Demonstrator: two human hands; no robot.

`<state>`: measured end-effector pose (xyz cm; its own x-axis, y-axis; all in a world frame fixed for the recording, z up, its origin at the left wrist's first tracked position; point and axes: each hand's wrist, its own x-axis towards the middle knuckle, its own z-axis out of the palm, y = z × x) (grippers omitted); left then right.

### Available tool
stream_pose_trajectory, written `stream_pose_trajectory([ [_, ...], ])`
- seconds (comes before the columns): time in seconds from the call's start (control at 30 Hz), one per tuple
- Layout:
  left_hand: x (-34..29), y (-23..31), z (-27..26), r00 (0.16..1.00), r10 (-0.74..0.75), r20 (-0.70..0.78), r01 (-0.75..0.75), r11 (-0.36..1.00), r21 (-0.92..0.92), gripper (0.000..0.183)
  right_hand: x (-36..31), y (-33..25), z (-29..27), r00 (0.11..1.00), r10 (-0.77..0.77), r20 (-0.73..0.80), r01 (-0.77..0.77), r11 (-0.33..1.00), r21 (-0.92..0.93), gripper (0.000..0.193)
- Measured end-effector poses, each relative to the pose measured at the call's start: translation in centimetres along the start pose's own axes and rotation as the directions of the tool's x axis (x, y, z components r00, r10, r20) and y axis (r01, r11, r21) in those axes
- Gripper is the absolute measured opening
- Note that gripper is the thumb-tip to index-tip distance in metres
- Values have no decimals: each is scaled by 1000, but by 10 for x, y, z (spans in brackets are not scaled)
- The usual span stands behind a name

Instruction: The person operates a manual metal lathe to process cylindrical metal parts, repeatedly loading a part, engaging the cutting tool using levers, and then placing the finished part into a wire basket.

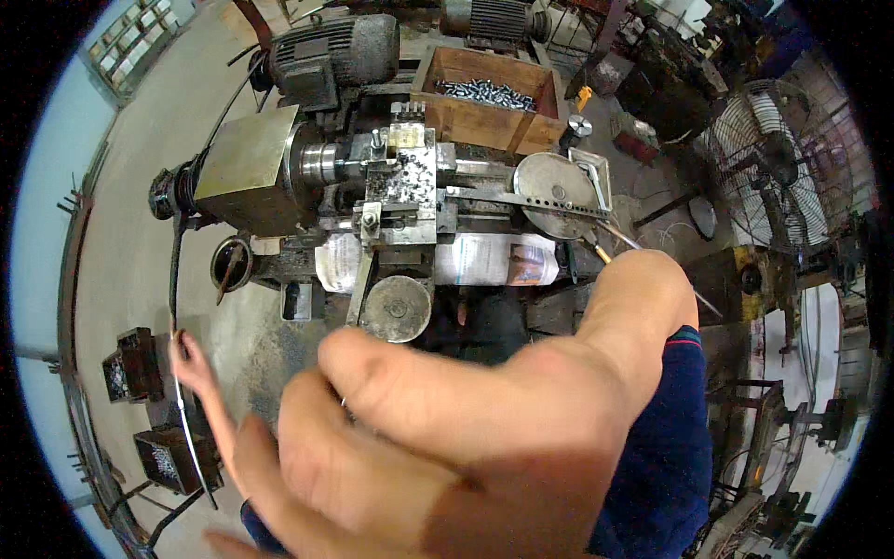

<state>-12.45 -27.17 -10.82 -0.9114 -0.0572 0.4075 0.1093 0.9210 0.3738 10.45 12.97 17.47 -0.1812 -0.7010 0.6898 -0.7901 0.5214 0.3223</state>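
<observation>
My left hand [193,365] reaches out at the left, fingers closed around a long thin rod [175,279] that runs down beside the machine. My right hand [466,419] is very close to the camera and slightly blurred. Its fingers are curled and bent toward the left. A tiny bright glint shows between them; what it belongs to is hidden. Beyond the hands stands a small metal lathe, its headstock [251,168] on the left and its cross slide with tool holders [410,186] in the middle. A round metal handwheel [399,307] is just past my right hand's fingertips.
A wooden box [484,126] of small shiny metal parts stands behind the lathe. To the right are a large round disc [559,182], with a drilled bar across it, and a fan [778,158]. Small bins [172,456] of parts and a round pot [231,264] stand at the left.
</observation>
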Motion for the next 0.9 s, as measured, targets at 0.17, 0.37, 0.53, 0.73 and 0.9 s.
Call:
stream_pose_trajectory([
  [0.17,-50,-13,183,851,66,521,10,990,-142,40,-61,13,-21,909,387,154,-388,921,-26,49],
  [0.37,-48,23,217,714,287,639,-500,848,178,20,-202,-24,-57,323,881,345,-855,428,-292,50],
  [0.53,-7,9,217,683,316,659,-623,723,299,17,-328,-42,-92,-228,974,14,-864,-196,-465,54],
  [0.73,-26,41,159,666,208,716,-394,913,101,35,-522,-110,-148,-564,797,-217,-310,-448,-839,66],
  [0.9,-75,58,73,304,196,932,-215,967,-133,45,-533,-91,-146,-749,613,-252,-178,-553,-814,46],
])
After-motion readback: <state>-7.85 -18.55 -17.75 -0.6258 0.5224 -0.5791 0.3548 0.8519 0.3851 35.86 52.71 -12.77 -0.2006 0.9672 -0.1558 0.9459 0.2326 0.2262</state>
